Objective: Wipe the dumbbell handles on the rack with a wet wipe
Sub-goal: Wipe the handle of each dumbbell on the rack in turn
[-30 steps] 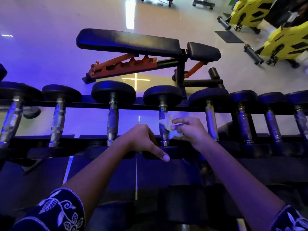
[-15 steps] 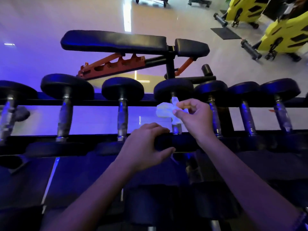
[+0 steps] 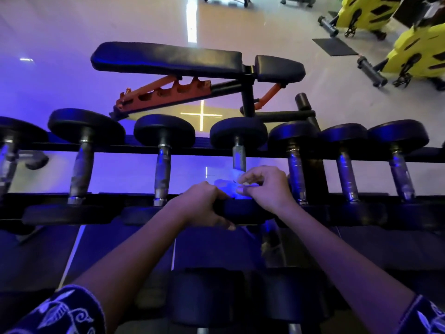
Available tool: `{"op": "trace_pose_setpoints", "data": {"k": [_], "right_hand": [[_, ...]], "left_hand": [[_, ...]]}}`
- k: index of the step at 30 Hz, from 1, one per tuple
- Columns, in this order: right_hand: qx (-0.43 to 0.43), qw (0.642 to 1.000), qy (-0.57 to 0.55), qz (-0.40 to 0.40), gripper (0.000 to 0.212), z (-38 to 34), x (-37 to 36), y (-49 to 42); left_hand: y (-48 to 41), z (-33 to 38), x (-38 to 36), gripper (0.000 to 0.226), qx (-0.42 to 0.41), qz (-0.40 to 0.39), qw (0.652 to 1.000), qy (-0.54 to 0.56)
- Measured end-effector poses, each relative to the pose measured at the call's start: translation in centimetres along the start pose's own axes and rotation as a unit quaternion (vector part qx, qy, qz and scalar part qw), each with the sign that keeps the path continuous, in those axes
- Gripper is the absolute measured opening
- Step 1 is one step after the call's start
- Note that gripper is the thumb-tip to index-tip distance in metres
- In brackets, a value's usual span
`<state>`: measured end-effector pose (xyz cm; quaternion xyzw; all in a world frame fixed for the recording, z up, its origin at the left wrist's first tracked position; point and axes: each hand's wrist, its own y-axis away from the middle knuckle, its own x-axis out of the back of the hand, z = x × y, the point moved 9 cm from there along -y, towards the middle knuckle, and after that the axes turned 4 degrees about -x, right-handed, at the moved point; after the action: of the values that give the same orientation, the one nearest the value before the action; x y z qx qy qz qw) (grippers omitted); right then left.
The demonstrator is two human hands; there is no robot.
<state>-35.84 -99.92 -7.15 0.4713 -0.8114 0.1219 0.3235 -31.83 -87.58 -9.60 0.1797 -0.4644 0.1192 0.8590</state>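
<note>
At the near end of the middle handle (image 3: pixel 239 159) on the top row of the rack (image 3: pixel 120 149), we hold the wet wipe (image 3: pixel 225 187) bunched low against the metal, where the bar meets the dumbbell's near head (image 3: pixel 243 210). Our right hand (image 3: pixel 267 186) pinches the wipe between thumb and curled fingers. Our left hand (image 3: pixel 199 206) is curled over the edge of that near head and grips it, we judge to steady the weight. The upper stretch of this handle shows bare above the wipe, so we take this bar as under way rather than finished. The two handles on the left (image 3: pixel 162 169) and the three handles on the right (image 3: pixel 346 174) carry no visible mark of wiping, so we cannot tell which are done; at least some of the row is likely left. Below our wrists lie the dark lower-tier dumbbells (image 3: pixel 204 297), whose handles are mostly hidden. Beyond the rack stands a black bench (image 3: pixel 168 60) on an orange frame, and the yellow machines (image 3: pixel 414 51) sit well apart at the far right.
</note>
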Motion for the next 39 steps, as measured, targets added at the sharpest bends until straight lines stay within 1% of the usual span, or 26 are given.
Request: {"op": "trace_pose_setpoints", "data": {"k": [1, 4, 5, 7, 9, 12, 14, 17, 19, 20, 22, 25, 26, 28, 31, 33, 34, 38, 39], "right_hand": [[-0.001, 1.000, -0.009, 0.004, 0.023, -0.1, 0.0, -0.4], [0.012, 0.998, -0.029, 0.054, 0.032, -0.9, 0.8, -2.4], [0.019, 0.997, -0.034, 0.069, 0.030, -1.3, 1.0, -3.0], [0.029, 0.995, -0.022, 0.090, 0.018, -1.6, 1.3, -3.6], [0.033, 0.996, 0.002, 0.087, 0.011, -1.3, 1.2, -2.9], [0.036, 0.997, 0.039, 0.056, 0.012, -0.5, 0.6, -0.9], [0.044, 0.996, 0.050, 0.058, 0.010, -0.7, 0.5, -1.0], [0.052, 0.991, 0.029, 0.123, 0.006, -1.9, 1.4, -3.7], [0.023, 0.987, -0.006, 0.162, 0.005, -2.0, 1.9, -5.3], [0.016, 0.986, -0.016, 0.168, 0.004, -2.0, 2.0, -5.4], [0.022, 0.990, -0.007, 0.139, 0.006, -1.8, 1.8, -4.0], [0.021, 0.998, 0.026, 0.054, 0.008, -0.4, 0.7, -1.0], [0.017, 0.998, 0.027, 0.045, 0.010, -0.1, 0.6, -0.9], [0.018, 0.997, 0.023, 0.071, 0.011, -0.5, 1.2, -2.3], [0.022, 0.991, -0.023, 0.133, 0.008, -1.5, 2.2, -5.4], [0.015, 0.987, -0.043, 0.152, 0.007, -1.6, 2.3, -5.8], [0.014, 0.988, -0.041, 0.146, 0.007, -1.4, 2.3, -5.3], [0.028, 0.997, 0.013, 0.077, 0.011, 0.0, 1.3, -1.6], [0.032, 0.997, 0.015, 0.074, 0.012, 0.1, 1.2, -1.4]], "left_hand": [[0.0, -0.1, 0.0, 0.048, 0.004, -0.002, 1.000, 0.007], [-0.2, -0.2, -0.1, 0.054, 0.015, -0.019, 0.999, 0.027], [-0.2, -0.2, -0.1, 0.056, 0.016, -0.021, 0.999, 0.035], [-0.1, 0.0, 0.0, 0.056, 0.015, -0.023, 0.998, 0.048], [-0.1, 0.0, 0.0, 0.053, 0.015, -0.026, 0.998, 0.047], [-0.3, 0.0, -0.2, 0.052, 0.020, -0.035, 0.998, 0.042], [-0.4, -0.2, -0.3, 0.053, 0.026, -0.036, 0.998, 0.046], [-0.4, -0.1, -0.2, 0.055, 0.026, -0.034, 0.997, 0.064], [-0.4, -0.2, -0.2, 0.056, 0.027, -0.033, 0.997, 0.070], [-0.3, -0.2, -0.1, 0.056, 0.027, -0.033, 0.997, 0.070], [-0.4, -0.2, -0.1, 0.056, 0.027, -0.033, 0.996, 0.073], [-0.6, -0.1, 0.0, 0.053, 0.023, -0.033, 0.997, 0.059], [-0.6, -0.1, 0.0, 0.052, 0.025, -0.033, 0.998, 0.057], [-0.6, -0.1, -0.1, 0.054, 0.028, -0.035, 0.997, 0.064], [-0.5, 0.0, 0.0, 0.057, 0.033, -0.034, 0.996, 0.075], [-0.4, 0.1, 0.2, 0.057, 0.034, -0.034, 0.996, 0.071], [-0.3, 0.2, 0.3, 0.057, 0.035, -0.034, 0.996, 0.071], [-0.3, 0.1, 0.2, 0.060, 0.038, -0.035, 0.997, 0.063], [-0.4, 0.0, 0.1, 0.060, 0.038, -0.034, 0.997, 0.059]]}}
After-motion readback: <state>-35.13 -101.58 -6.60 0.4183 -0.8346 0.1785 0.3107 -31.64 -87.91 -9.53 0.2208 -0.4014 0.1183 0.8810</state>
